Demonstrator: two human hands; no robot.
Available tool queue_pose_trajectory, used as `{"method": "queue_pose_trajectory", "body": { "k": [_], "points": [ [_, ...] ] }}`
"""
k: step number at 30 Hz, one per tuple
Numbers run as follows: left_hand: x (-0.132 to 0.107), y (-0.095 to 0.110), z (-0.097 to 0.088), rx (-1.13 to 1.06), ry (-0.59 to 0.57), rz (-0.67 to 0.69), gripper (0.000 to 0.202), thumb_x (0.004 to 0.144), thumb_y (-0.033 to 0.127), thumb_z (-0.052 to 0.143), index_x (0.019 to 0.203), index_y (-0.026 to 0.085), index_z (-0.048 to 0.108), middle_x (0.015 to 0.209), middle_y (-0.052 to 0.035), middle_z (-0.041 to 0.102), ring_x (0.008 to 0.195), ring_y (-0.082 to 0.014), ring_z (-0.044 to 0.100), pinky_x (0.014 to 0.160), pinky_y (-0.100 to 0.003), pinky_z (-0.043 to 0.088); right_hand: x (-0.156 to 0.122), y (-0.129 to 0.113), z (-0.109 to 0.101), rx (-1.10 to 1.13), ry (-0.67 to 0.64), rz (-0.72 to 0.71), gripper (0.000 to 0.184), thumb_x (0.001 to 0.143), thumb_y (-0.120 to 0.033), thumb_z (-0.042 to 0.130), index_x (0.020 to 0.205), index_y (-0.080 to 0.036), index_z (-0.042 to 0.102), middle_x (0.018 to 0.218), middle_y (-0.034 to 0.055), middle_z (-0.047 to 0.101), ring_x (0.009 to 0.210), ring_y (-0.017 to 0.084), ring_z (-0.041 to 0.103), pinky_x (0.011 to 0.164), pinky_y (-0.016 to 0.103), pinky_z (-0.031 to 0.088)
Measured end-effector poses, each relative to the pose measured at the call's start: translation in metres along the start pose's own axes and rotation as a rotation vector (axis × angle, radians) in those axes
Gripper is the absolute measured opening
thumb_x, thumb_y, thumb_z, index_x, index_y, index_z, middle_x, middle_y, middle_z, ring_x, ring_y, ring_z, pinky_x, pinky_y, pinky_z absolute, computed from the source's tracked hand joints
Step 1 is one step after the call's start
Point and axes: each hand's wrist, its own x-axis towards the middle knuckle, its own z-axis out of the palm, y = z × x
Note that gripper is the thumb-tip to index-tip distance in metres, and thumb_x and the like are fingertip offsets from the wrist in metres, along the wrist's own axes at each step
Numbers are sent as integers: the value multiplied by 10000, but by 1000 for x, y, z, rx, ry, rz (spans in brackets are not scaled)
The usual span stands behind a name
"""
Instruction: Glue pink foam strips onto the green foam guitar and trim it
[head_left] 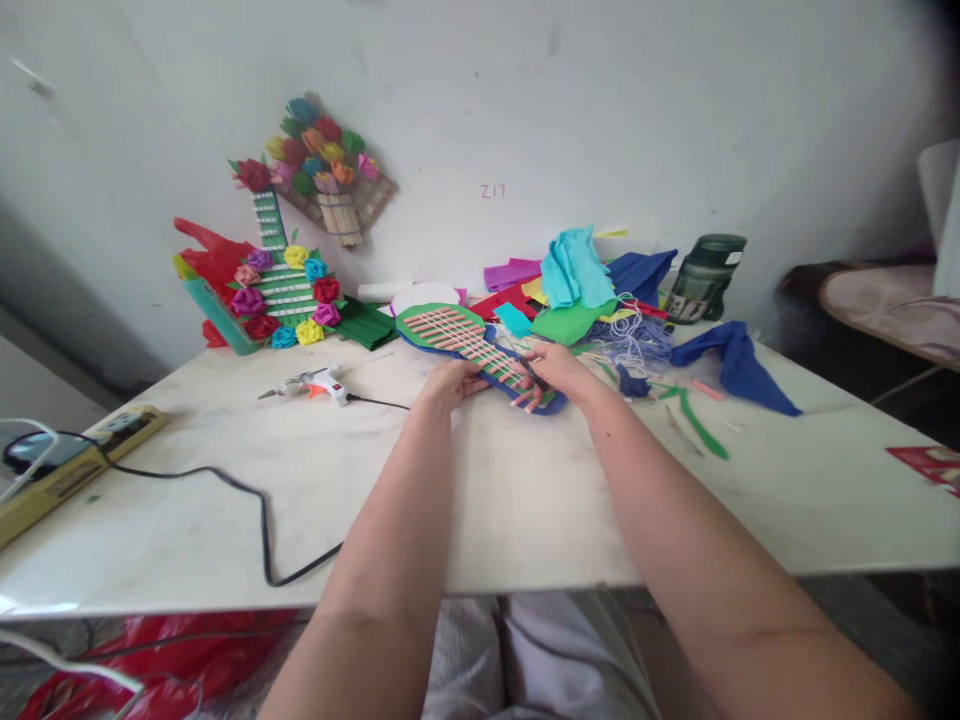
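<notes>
A sole-shaped craft piece lies on the table in front of me. It has a green face, a blue edge and rows of thin sticks laced with white string. My left hand grips its near edge around the middle. My right hand is over the right end of the piece, its fingers closed around dark-handled scissors. The blades point up and left across the sticks. Whether they touch the string I cannot tell.
A glue gun lies to the left, its black cord running to a power strip. Behind are a paper-flower guitar, coloured crepe paper, tangled yarn and a dark bottle. Green scraps lie on the right.
</notes>
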Motion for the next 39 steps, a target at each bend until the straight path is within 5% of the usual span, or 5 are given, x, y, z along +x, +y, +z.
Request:
{"method": "queue_pose_trajectory", "body": {
  "k": [7, 13, 17, 24, 39],
  "points": [
    [-2, -1, 5, 32, -11, -44, 267, 651, -126, 591, 791, 100, 614, 780, -105, 674, 764, -212, 689, 707, -303, 591, -5, -5, 2, -34, 11, 0, 128, 744, -223, 699, 696, -187, 586, 455, -33, 591, 325, 125, 529, 356, 257, 500],
    [2, -8, 13, 78, 100, 60, 389, 564, -171, 566, 776, 152, 529, 699, -18, 615, 677, -186, 669, 684, -355, 582, 1, -4, -2, -31, 66, -64, 169, 714, -279, 721, 801, -182, 614, 471, -34, 588, 390, 159, 591, 361, 251, 489],
    [4, -10, 14, 100, 152, 99, 393, 568, -180, 477, 760, 163, 483, 645, 11, 567, 636, -165, 650, 669, -340, 576, 10, 0, -14, -111, 273, -204, 296, 715, -386, 698, 922, -186, 629, 593, -7, 649, 448, 151, 596, 455, 273, 500],
    [4, -8, 12, 36, 157, 54, 345, 585, -166, 492, 718, 152, 499, 666, -16, 579, 641, -157, 641, 643, -300, 585, 8, 3, -22, -709, 630, -222, 298, 777, -439, 577, 985, -247, 671, 923, 62, 721, 907, 232, 649, 751, 310, 472],
    [3, -5, 16, -35, -4, -1, 209, 670, -19, 480, 805, 105, 581, 693, -92, 646, 624, -195, 650, 713, -386, 578, 7, 5, -15, -807, 573, -144, 346, 786, -482, 551, 1049, -293, 673, 1033, 36, 718, 955, 235, 639, 758, 313, 463]
  ]
}}
